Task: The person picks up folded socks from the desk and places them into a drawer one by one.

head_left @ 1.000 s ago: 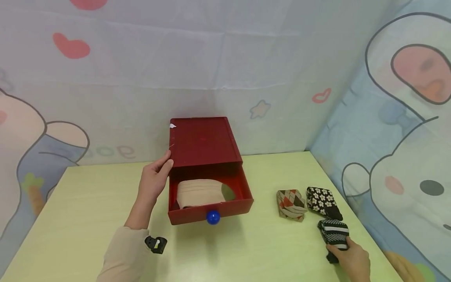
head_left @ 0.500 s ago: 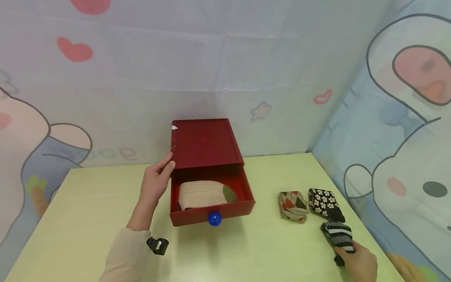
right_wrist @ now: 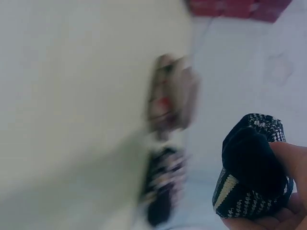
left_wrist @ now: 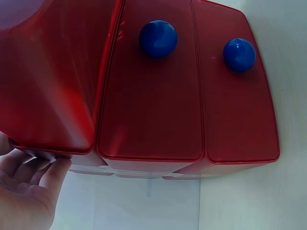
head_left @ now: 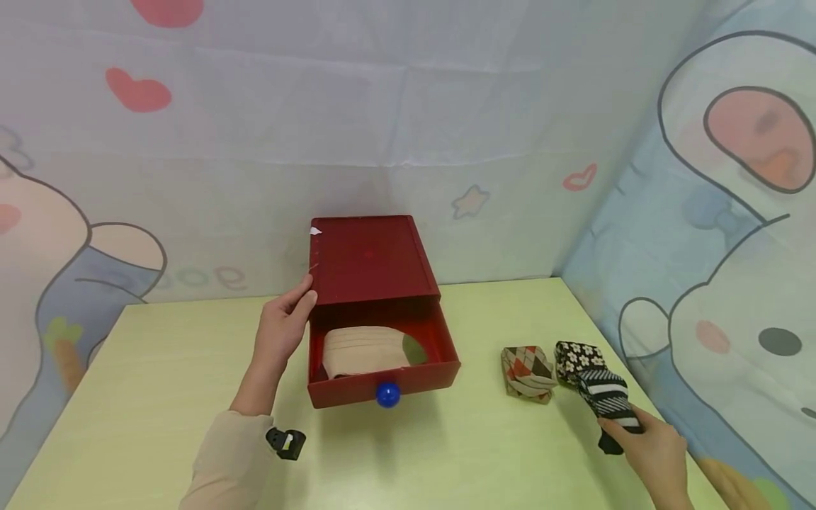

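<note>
Head view: the left hand (head_left: pixel 280 329) rests loosely bent fingers against a red box (head_left: pixel 370 258); the right hand (head_left: pixel 656 450) grips a striped sock (head_left: pixel 605 395) above the table (head_left: pixel 191 368). Left wrist view: fingertips touch the box's side. Right wrist view: fingers curl round the sock.

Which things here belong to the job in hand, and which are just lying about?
Likely in the job:
striped bundle, held in the right hand
red cabinet, touched by the left hand
its open drawer
beige bundle inside
perhaps the untouched argyle bundle and flowered bundle

Just around:
cartoon backdrop
black wrist device
</note>
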{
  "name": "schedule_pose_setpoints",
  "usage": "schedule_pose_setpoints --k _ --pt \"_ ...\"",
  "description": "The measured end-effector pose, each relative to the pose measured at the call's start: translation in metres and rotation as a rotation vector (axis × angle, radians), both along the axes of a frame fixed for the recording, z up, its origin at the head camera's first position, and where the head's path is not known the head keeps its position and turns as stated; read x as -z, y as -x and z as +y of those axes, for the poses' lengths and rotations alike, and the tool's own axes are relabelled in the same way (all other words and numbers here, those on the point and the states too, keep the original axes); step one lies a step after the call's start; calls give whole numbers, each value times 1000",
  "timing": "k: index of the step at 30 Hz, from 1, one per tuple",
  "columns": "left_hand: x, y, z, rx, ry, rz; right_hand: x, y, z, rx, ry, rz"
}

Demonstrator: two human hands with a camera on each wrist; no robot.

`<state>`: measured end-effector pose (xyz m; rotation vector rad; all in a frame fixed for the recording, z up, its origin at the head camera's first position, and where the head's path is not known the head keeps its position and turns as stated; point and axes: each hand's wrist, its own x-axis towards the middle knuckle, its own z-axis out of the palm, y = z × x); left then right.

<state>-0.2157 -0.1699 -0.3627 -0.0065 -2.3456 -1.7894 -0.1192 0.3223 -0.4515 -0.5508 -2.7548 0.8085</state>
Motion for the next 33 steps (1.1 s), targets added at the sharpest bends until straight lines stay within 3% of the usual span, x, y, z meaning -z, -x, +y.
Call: schedule_pose_setpoints --k 8,14,18,21,25,33 --pt "2 3 2 0 -26 2 -83 22 -60 -214 8 209" --pt "4 5 4 5 -27 11 -125 34 -106 -392 110 329" --pt "2 5 5 1 -28 4 -140 40 -131 -483 224 299" --pt "2 5 6 2 -31 -1 -148 44 -149 -522 251 278" --pt "3 7 6 7 -33 5 -154 51 -170 -596 205 285" --pt "4 8 7 9 -35 -6 -151 67 -196 -728 107 231"
